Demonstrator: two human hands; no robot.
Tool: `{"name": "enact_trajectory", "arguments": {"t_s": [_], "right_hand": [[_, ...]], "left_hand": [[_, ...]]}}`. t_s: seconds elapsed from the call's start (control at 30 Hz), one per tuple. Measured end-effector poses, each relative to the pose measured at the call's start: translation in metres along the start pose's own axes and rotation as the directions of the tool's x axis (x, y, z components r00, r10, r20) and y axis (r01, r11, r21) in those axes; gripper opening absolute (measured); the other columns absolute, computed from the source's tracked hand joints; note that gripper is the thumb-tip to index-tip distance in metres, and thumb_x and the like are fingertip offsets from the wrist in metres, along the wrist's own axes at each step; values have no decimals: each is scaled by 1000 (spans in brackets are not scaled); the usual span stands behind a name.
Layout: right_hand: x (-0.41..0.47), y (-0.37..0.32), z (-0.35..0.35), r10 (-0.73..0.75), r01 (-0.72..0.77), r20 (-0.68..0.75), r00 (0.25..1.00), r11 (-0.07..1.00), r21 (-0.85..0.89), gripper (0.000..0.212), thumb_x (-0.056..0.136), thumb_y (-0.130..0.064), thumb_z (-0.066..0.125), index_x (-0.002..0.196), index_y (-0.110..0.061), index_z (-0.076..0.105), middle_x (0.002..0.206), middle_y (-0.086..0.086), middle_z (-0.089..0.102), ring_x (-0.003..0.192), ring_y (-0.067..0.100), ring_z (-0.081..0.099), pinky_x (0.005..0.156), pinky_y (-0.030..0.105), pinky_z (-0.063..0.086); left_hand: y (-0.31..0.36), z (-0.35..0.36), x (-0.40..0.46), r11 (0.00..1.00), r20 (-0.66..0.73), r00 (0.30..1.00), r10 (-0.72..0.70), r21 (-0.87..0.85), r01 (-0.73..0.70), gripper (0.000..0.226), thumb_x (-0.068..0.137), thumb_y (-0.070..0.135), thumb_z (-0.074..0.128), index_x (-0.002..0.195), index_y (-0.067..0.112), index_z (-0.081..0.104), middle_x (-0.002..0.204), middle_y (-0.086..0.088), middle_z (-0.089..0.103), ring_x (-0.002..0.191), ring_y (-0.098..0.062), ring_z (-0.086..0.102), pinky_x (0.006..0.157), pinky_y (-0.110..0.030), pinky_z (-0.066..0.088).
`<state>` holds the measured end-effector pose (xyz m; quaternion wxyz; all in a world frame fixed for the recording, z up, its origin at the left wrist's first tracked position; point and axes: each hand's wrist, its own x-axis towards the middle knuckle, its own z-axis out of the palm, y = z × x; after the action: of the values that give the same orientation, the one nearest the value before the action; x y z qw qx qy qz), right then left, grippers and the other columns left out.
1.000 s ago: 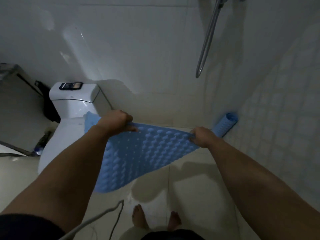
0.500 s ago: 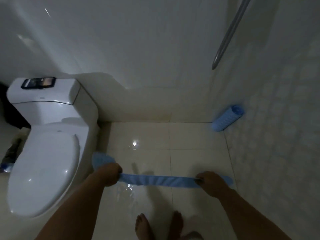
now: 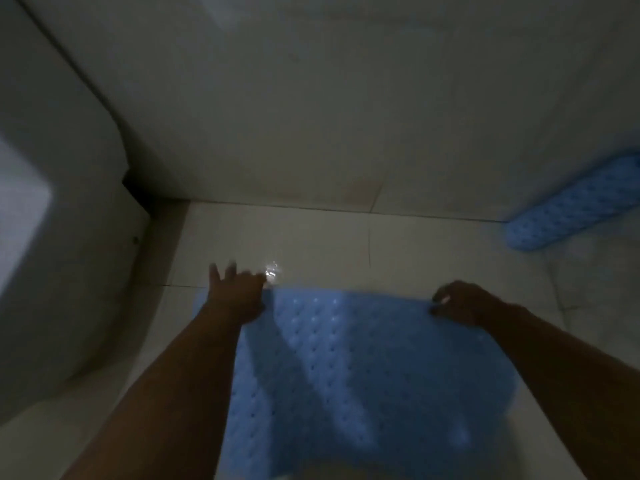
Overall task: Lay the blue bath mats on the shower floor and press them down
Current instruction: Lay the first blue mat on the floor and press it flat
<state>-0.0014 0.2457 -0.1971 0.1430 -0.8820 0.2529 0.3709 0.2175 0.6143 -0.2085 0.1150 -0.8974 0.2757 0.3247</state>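
Dim, motion-blurred head view of a tiled shower corner. Blue rubber bath mat with rows of small holes and bumps (image 3: 363, 368) lies spread across the pale glossy tiled shower floor (image 3: 311, 244), filling the frame from centre down to 6 o'clock, its far edge running roughly straight between the two hands. Left hand (image 3: 235, 292) sits at the mat's far left corner, about 10 o'clock from the mat's centre, fingers spread and straight, reaching past the edge toward the floor; blurred, so cannot tell if the palm presses the mat or just hovers on it. Right hand (image 3: 464, 303) is at the mat's far right corner, about 2 o'clock from the mat's centre, fingers curled down over the edge, seemingly pinching the mat's rim. Both forearms run in from 7 and 4 o'clock. A small bright wet glint (image 3: 272, 270) shows on the floor just beside the left hand's fingers. Second blue bath mat, rolled into a tube (image 3: 568, 206), lies at 3 o'clock against the wall base, well apart from the flat mat. White ceramic toilet body (image 3: 59, 237) fills the 9 o'clock side. Plain pale wall tiles (image 3: 311, 98) fill 12 o'clock.
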Motion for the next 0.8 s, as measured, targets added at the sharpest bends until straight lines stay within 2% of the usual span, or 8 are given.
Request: {"name": "enact_trajectory", "arguments": {"t_s": [0.03, 0.1, 0.2, 0.33, 0.4, 0.53, 0.63, 0.8], "right_hand": [[29, -6, 11, 95, -101, -73, 993, 992, -74, 71, 81, -74, 49, 134, -27, 55, 135, 3, 57, 125, 24, 53, 109, 41, 37], [82, -24, 56, 200, -222, -196, 960, 970, -96, 66, 90, -67, 46, 146, -33, 36, 149, 7, 43, 137, 32, 41, 113, 59, 25], [124, -60, 142, 229, -214, -279, 933, 973, 83, 73, 92, -69, 44, 153, -34, 25, 159, 8, 29, 148, 33, 25, 114, 62, 25], [180, -91, 261, 304, -246, -254, 918, 940, 237, 103, 76, -91, 30, 157, -38, -6, 167, 10, -14, 153, 34, -14, 115, 70, 11], [189, -102, 286, 346, -250, -371, 862, 926, 284, 111, 68, -99, 20, 156, -39, -10, 167, 11, -15, 153, 34, -16, 114, 72, 5], [216, -101, 282, 316, -201, -548, 774, 944, 261, 109, 68, -99, 14, 158, -38, 2, 168, 11, -4, 154, 33, -9, 114, 71, 7], [239, -99, 261, 287, -174, -574, 767, 954, 244, 108, 68, -100, 8, 158, -40, 1, 168, 8, -7, 154, 31, -13, 115, 70, 4], [244, -102, 252, 319, -198, -569, 758, 944, 266, 108, 67, -101, 7, 157, -42, -1, 168, 7, -10, 154, 30, -15, 116, 69, 2]], "left_hand": [[7, 21, 22, 998, -114, 991, -64, 5, 65, 65, 98, 35, 57, 156, 27, 31, 166, -8, 26, 157, -36, 8, 124, -60, 8], [25, 77, 65, 993, -237, 966, -107, -79, 91, 71, 101, 39, 50, 161, 25, 16, 171, -8, 7, 156, -38, -11, 125, -61, 0], [45, 162, 105, 985, -202, 974, -101, -160, 69, 84, 99, 65, 37, 163, 25, 1, 171, -8, -11, 154, -38, -20, 125, -59, -3], [51, 257, 143, 965, -242, 964, -113, -259, 48, 98, 86, 87, 15, 161, 30, -14, 164, -6, -33, 150, -36, -32, 124, -60, -10], [51, 282, 148, 964, -336, 934, -119, -266, 27, 97, 87, 88, 15, 160, 31, -14, 165, -5, -32, 151, -34, -30, 123, -63, -10], [54, 296, 168, 962, -437, 879, -193, -261, 81, 97, 89, 87, 21, 163, 27, 2, 171, -7, -10, 157, -34, -12, 123, -67, 1], [57, 285, 187, 954, -459, 857, -233, -278, 111, 98, 88, 88, 17, 163, 27, 2, 171, -8, -12, 156, -33, -16, 122, -66, -1], [53, 274, 202, 965, -482, 850, -213, -240, 105, 98, 88, 88, 14, 162, 26, 0, 170, -9, -14, 156, -33, -17, 122, -66, -1]]}}
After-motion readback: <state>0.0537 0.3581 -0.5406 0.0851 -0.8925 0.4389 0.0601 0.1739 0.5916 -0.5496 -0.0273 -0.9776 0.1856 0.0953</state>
